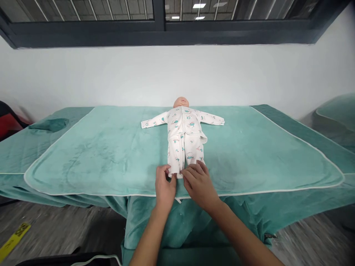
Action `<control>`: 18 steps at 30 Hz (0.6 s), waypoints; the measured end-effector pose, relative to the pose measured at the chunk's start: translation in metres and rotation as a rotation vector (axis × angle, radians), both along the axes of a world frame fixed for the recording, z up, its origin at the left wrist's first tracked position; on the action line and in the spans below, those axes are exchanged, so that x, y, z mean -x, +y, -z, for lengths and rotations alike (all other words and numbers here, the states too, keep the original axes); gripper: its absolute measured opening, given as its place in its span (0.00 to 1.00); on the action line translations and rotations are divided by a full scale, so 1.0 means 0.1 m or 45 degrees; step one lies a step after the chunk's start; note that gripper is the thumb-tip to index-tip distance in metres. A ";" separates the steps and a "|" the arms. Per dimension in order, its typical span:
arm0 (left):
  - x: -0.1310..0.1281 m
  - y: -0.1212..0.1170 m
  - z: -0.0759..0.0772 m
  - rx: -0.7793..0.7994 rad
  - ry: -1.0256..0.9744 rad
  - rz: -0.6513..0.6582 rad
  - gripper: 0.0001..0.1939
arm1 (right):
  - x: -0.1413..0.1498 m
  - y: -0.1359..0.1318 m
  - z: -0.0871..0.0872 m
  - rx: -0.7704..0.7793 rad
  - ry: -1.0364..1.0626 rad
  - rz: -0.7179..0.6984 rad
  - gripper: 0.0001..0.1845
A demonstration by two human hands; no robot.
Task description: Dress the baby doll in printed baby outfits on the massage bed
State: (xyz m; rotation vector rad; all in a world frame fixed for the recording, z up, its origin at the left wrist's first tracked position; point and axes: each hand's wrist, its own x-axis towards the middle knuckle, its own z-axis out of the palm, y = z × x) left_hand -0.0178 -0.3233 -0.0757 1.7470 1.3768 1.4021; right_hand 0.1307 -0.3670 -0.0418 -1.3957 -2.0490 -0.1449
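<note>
A baby doll (181, 102) lies on its back on a green velvety pad, its head toward the wall. It wears a white printed long-sleeved top (177, 122), with both sleeves stretched out sideways. Below the top, white printed baby pants (175, 153) extend toward me. My left hand (165, 188) pinches the outer side of the left pant leg's hem between thumb and fingers. At that hem's inner side, my right hand (200, 184) has its fingertips closed on the cloth, while its back hides the bottom of the other leg. No feet show at the hems.
The green pad (119, 147) with pale piping covers a bed (16, 159) in darker green cloth against a white wall. A dark-framed window (161, 33) is above. A red and black object (9, 123) is at the left, and yellow tape (13, 242) marks the floor.
</note>
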 end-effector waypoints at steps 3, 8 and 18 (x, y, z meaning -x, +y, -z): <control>0.09 -0.11 0.02 0.004 0.046 0.056 0.14 | -0.11 -0.08 0.00 -0.035 0.122 0.019 0.19; 0.19 -0.34 0.13 0.130 0.056 0.031 0.12 | -0.34 -0.20 0.18 -0.059 0.371 0.280 0.21; 0.41 -1.47 0.37 0.707 0.129 -0.004 0.11 | -0.33 -0.87 0.64 0.207 0.421 0.187 0.10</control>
